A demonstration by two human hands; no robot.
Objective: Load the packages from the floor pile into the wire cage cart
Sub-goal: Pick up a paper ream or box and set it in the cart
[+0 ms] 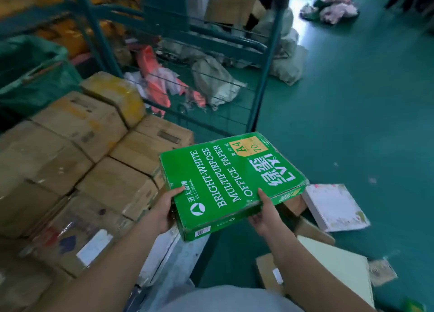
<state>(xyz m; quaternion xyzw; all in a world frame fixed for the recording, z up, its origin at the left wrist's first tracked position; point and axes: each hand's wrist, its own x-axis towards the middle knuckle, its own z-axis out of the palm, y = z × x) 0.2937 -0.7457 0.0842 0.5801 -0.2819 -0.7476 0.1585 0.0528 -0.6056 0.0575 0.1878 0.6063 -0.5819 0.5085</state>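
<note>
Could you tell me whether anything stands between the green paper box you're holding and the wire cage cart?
Nothing visible does. Both the left hand and right hand grip the green paper box, and only bare floor separates it from the wire cage cart; the stacked cardboard boxes sit off left.

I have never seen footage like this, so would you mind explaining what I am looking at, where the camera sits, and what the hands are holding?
There is no machine here: a person wears one wide-angle camera on the head, which looks forward and down at their own arms. The left hand and the right hand grip the near end of a flat green box of office paper, held above the green floor. To the left stands a pile of brown cardboard boxes. Ahead is the wire cage cart, with soft bagged parcels lying inside it. More flat packages lie on the floor at the right.
</note>
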